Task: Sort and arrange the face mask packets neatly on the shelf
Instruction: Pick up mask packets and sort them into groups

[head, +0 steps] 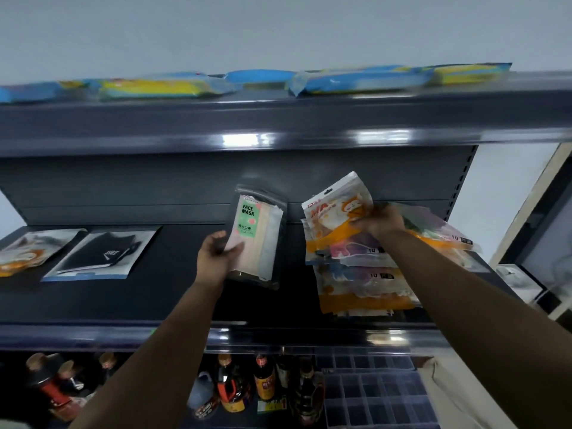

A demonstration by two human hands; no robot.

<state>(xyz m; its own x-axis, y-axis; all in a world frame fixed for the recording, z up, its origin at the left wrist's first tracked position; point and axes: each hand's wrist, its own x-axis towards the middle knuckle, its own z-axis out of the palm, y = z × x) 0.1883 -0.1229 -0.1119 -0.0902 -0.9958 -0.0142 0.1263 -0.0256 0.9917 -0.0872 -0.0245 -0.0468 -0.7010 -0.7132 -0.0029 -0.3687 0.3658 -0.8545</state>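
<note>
Gripping a "FACE MASK" packet [258,233], the left hand [216,253]; right hand [382,222] clutches, seemingly, an orange cartoon packet [337,218].

Blue and yellow flat packs [362,82] lie in a row along the top shelf, blurred, under a pale grey wall [278,29]. On the lowest level at the left and middle stands a cluster of dark sauce bottles [263,382] with red and orange labels and brownish caps. Just to their right sits a grid of dark divider compartments [374,394]. At the far right, beyond the rack, a beige-framed dark panel [532,243] shows, with blurred pale items below it.
</note>
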